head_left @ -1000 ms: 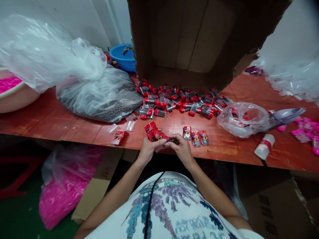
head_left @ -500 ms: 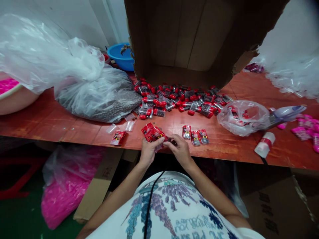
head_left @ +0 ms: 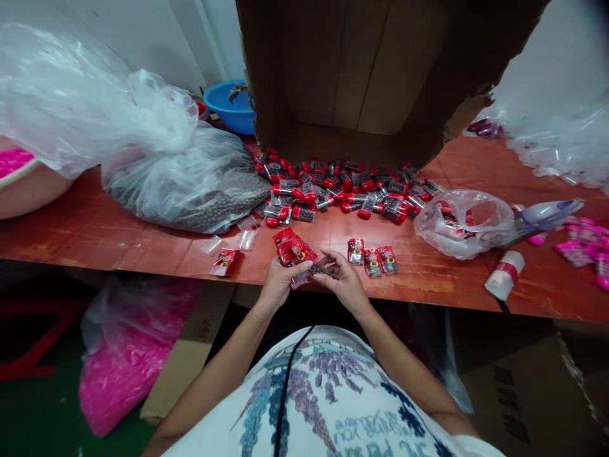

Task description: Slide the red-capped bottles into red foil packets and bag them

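My left hand is closed on several red printed packets, which fan out above its thumb. My right hand meets it from the right, fingers curled round small dark beads; whether these are loose or in a clear wrapper I cannot make out. To the right of that hand lie a red printed packet and two more like it. Another red packet rests left of my hands, beside a small clear piece of plastic. Beyond them spreads a heap of red-ended clear containers of dark beads.
An open cardboard box stands behind the heap. At left sits a clear bag of dark beads, with a blue basin behind. A plastic-lined container, a white roll and pink items lie right.
My right hand's fingers have opened slightly and shifted right, and the dark beads in them now show more. The red packets in my left hand have tilted a little.
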